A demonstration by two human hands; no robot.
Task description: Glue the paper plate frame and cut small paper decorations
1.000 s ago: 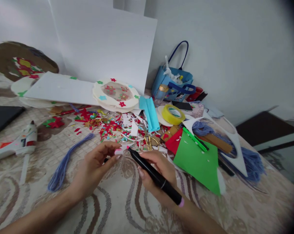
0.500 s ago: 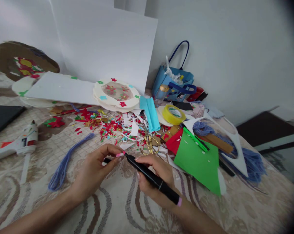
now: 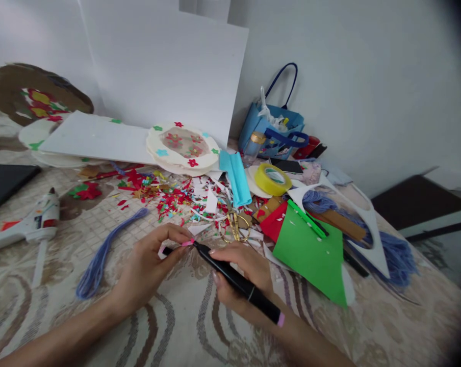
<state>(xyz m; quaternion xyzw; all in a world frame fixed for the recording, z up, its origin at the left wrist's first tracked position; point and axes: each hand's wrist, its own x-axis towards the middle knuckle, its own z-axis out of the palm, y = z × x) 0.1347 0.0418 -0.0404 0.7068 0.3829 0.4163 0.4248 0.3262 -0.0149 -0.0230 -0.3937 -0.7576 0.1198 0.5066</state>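
My left hand pinches a small pink piece between thumb and fingertips; its exact shape is mostly hidden. A black marker cap shows beside the same hand, partly covered by the fingers. Held in my right hand is a black marker with a pink end, its tip touching the pink piece. Just beyond the hands lie gold-handled scissors among paper scraps. Left of my left hand rests a bundle of blue yarn.
A glue gun and a dark flat device lie at left. Decorated white discs stand behind the scraps. To the right are yellow tape, green sheet, a green pen and more yarn. Behind them stands a blue bag.
The marker tip has shifted slightly along the pink piece, which looks a deeper pink. Both hands keep the same grip and nearly the same place.
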